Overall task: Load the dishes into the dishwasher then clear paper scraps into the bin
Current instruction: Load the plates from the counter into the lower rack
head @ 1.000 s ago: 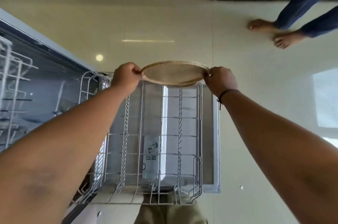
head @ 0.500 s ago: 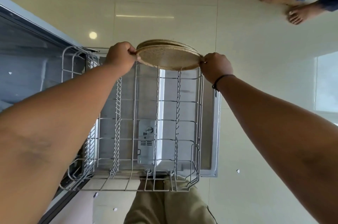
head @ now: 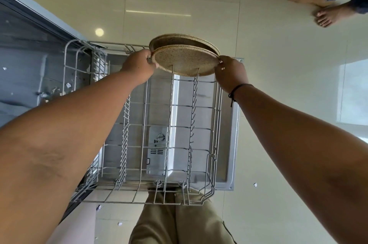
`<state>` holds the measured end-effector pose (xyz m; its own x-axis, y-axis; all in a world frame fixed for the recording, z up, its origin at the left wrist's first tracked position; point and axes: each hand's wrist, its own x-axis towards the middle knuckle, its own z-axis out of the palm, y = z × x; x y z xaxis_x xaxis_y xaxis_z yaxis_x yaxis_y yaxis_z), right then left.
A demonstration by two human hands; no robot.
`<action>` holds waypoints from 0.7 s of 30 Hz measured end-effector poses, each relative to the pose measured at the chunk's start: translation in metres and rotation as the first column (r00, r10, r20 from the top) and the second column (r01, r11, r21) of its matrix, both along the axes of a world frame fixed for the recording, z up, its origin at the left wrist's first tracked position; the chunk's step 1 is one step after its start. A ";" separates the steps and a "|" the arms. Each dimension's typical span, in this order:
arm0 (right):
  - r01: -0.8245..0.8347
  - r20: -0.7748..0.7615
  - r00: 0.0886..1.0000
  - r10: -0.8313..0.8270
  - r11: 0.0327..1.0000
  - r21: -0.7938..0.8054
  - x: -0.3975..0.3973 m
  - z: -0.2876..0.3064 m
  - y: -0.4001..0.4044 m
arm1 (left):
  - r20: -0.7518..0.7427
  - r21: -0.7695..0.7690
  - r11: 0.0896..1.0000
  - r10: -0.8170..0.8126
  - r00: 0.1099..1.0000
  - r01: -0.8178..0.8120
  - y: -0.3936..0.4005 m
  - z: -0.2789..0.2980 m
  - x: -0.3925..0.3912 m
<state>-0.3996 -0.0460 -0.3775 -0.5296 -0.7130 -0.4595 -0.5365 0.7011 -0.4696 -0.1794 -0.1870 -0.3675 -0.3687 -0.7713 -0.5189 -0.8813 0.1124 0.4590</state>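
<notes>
Glossy cream floor tiles (head: 258,104) fill the background, and over them the dishwasher's lower rack (head: 159,124) stands pulled out above the open door (head: 232,144). Two speckled tan plates (head: 185,60) are at the far end of that rack, one behind the other, tilted toward the camera, with the nearer plate's lower edge down among the wire tines; whether it already rests on them cannot be told. The left hand (head: 138,66) pinches the plates' left rim, fingers curled round the edge. The right hand (head: 231,73) grips the right rim the same way, and a dark cord bracelet (head: 237,89) circles its wrist. Both forearms reach out from the near corners of the view.

Nearer in the rack, rows of upright tines run from far to near with nothing between them, and the detergent dispenser (head: 157,150) shows through the wires on the door. To the left lies the dark dishwasher tub (head: 23,64) with small pale bits on its floor. Small white paper scraps (head: 255,184) dot the tiles: one just right of the door, others near the rack's near left corner. The person's khaki trousers (head: 179,223) show at the near edge. At the far right stand another person's bare feet (head: 310,4) below dark blue trouser legs.
</notes>
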 end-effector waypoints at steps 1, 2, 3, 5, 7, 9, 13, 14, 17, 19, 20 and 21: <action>0.007 0.043 0.999 -0.006 1.000 -0.019 0.003 0.000 0.004 | 0.013 0.027 1.000 -0.012 1.000 0.012 0.004 0.002 0.000; 0.001 0.072 0.997 0.002 0.999 -0.032 0.006 0.002 0.007 | 0.029 0.047 0.999 -0.027 0.999 0.026 0.008 0.005 0.000; -0.019 0.088 0.996 0.022 0.999 -0.035 0.010 0.004 0.010 | 0.052 0.063 0.997 -0.043 0.998 0.040 0.012 0.008 0.000; -0.075 0.084 0.994 0.075 0.997 -0.008 0.016 0.010 0.015 | 0.097 0.087 0.995 -0.066 0.993 0.057 0.022 0.016 0.003; -0.095 0.057 0.994 0.093 0.995 0.032 0.023 0.019 0.023 | 0.120 0.113 0.992 -0.064 0.991 0.051 0.035 0.025 0.012; -0.056 0.054 0.997 0.053 0.997 0.046 0.031 0.030 0.034 | 0.116 0.148 0.988 -0.059 0.991 0.042 0.054 0.034 0.025; -0.191 0.068 0.981 0.182 0.968 0.165 0.064 0.061 0.060 | 0.098 0.184 0.982 -0.072 0.993 0.053 0.108 0.069 0.059; -0.281 0.057 0.960 0.276 0.936 0.211 0.075 0.070 0.066 | 0.096 0.190 0.980 -0.076 0.992 0.057 0.124 0.081 0.068; -0.503 0.020 0.854 0.520 0.816 0.285 0.107 0.107 0.087 | 0.096 0.152 0.988 -0.034 0.995 0.019 0.178 0.130 0.099; -0.600 0.022 0.779 0.626 0.736 0.314 0.126 0.132 0.099 | 0.121 0.128 0.992 -0.006 0.993 -0.009 0.214 0.159 0.120; -0.637 0.024 0.746 0.665 0.703 0.316 0.136 0.147 0.105 | 0.128 0.112 0.994 0.008 0.992 -0.023 0.230 0.174 0.132; -0.668 0.027 0.718 0.696 0.677 0.308 0.147 0.161 0.111 | 0.120 0.094 0.995 0.026 0.992 -0.038 0.245 0.188 0.143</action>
<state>-0.2523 0.0652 -0.2162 0.0058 -0.7416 -0.6708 -0.9457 0.2139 -0.2447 -0.0360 0.0580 -0.1793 -0.2761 -0.7262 -0.6296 -0.9326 0.0440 0.3583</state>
